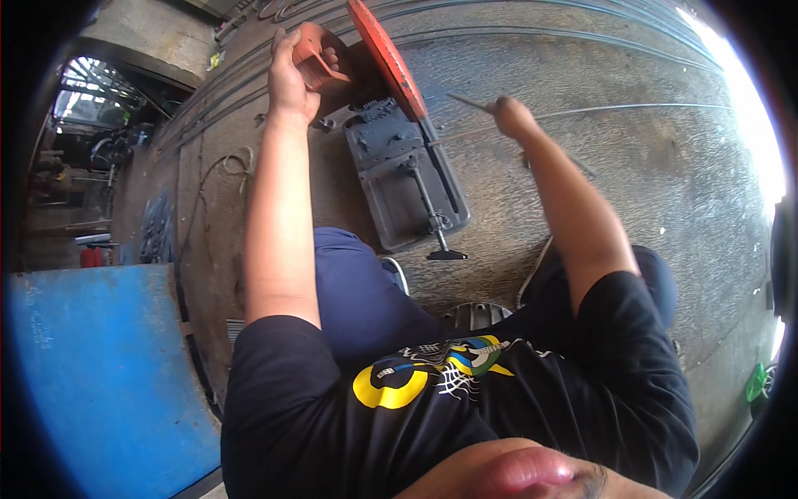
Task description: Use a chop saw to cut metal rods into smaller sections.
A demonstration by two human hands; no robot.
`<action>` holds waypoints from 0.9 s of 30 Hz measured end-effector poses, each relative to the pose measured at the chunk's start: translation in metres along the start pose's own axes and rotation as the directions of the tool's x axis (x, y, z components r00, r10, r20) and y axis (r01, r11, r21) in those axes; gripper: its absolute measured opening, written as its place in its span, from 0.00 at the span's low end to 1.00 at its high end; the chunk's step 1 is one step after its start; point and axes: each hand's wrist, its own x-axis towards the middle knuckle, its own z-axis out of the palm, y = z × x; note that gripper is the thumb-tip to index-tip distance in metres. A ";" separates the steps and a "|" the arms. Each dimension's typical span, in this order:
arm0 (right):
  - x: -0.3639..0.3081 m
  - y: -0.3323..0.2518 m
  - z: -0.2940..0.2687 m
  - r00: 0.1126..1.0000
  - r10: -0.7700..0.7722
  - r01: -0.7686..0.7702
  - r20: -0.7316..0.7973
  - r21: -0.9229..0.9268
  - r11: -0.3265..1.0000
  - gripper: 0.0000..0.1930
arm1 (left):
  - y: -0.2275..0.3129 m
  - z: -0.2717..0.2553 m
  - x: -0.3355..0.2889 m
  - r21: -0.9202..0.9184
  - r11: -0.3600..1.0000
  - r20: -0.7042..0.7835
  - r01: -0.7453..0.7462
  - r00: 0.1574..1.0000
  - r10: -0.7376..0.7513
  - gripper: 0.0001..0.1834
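My left hand is closed round the orange-red handle of a cut-off saw. The saw's red blade guard is raised at a slant above its dark grey base. A clamp screw with a black crank lies along the base toward me. Right of the saw, my right hand grips a short thin metal rod, its end pointing toward the guard. A long thin rod runs rightward from beside the base. The blade is mostly hidden by the guard.
Several long metal rods lie across the far floor. A cable curls left of the saw. A blue panel stands at lower left. My legs flank the near side, with a ribbed metal part between them.
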 end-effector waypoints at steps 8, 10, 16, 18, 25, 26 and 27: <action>0.012 0.004 -0.110 0.933 -0.358 0.351 0.017 -0.254 0.901 0.10 | -0.002 -0.002 -0.002 0.005 1.000 -0.008 -0.028 1.000 0.028 0.26; 0.009 0.009 -0.101 0.942 -0.333 0.335 0.033 -0.120 0.935 0.11 | -0.001 -0.001 -0.002 0.031 0.999 -0.013 -0.034 0.999 0.034 0.27; 0.027 0.031 -0.065 0.891 -0.419 0.440 0.174 -0.107 0.892 0.11 | 0.003 0.004 -0.007 -0.031 0.999 0.040 -0.010 0.999 0.011 0.24; 0.031 0.022 -0.051 0.923 -0.335 0.357 0.189 -0.101 0.928 0.13 | 0.004 0.006 -0.008 0.020 1.000 0.009 0.012 1.000 -0.013 0.28; 0.030 -0.029 -0.029 0.912 -0.343 0.375 0.224 -0.118 0.920 0.16 | 0.009 0.013 -0.010 0.046 0.998 -0.021 0.039 0.999 -0.038 0.34; 0.029 -0.033 -0.027 0.907 -0.347 0.386 0.241 -0.139 0.912 0.17 | 0.009 0.014 -0.010 0.054 0.997 -0.012 0.051 0.999 -0.050 0.34; 0.028 -0.035 -0.025 0.902 -0.351 0.396 0.252 -0.157 0.905 0.18 | 0.009 0.014 -0.010 0.050 0.997 -0.005 0.054 0.999 -0.053 0.35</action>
